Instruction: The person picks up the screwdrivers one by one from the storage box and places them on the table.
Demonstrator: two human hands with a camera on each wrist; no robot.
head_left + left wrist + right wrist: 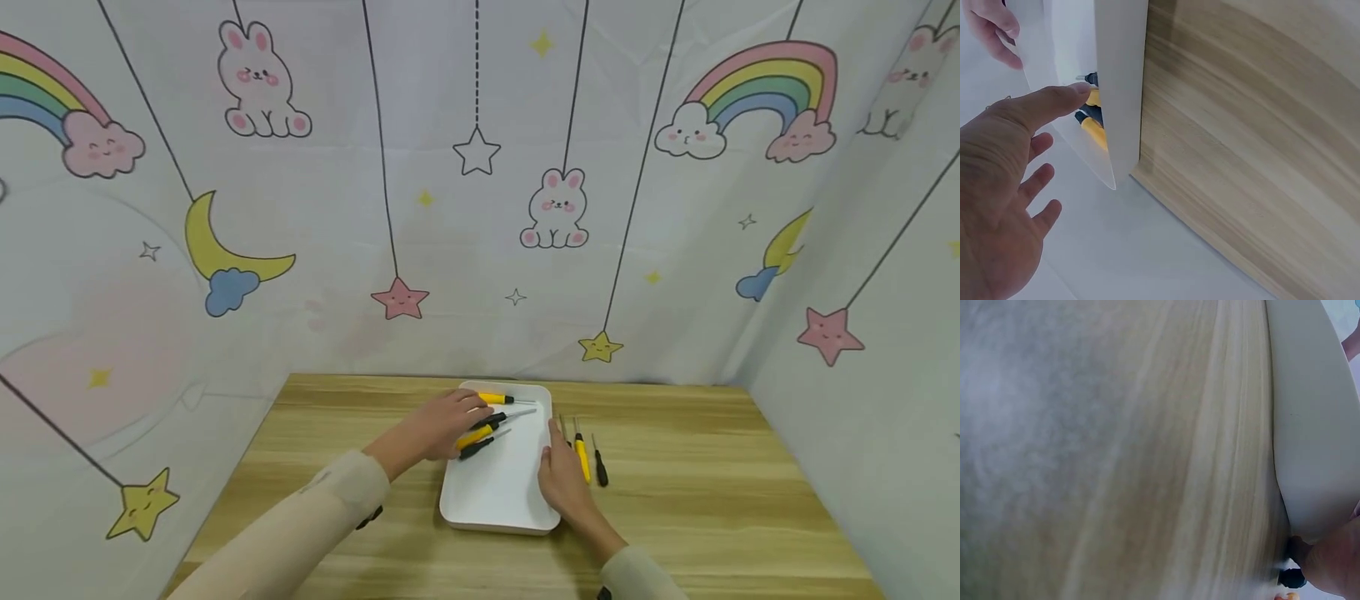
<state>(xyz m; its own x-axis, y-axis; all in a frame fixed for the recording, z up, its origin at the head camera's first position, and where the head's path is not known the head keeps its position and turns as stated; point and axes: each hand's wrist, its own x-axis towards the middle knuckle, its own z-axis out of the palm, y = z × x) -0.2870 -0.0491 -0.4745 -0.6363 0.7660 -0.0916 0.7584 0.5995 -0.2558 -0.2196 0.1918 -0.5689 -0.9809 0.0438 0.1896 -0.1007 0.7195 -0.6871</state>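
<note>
A white tray [498,492] lies on the wooden table and holds several screwdrivers with yellow or black handles. Over its left side is my left hand [450,423], the thumb beside the yellow-and-black screwdriver [480,435]; in the left wrist view the thumb [1054,103] is extended and the other fingers are spread loosely. Another yellow screwdriver [495,399] lies at the tray's far end. At the right wall, my right hand [564,479] grips the tray, thumb by the inner side and fingers along the outside.
Right of the tray, on the table [690,467], lie a yellow-and-black screwdriver [582,457], a black-handled screwdriver [601,468] and a third partly hidden by my right hand. A patterned cloth [480,250] hangs behind the table and at both sides.
</note>
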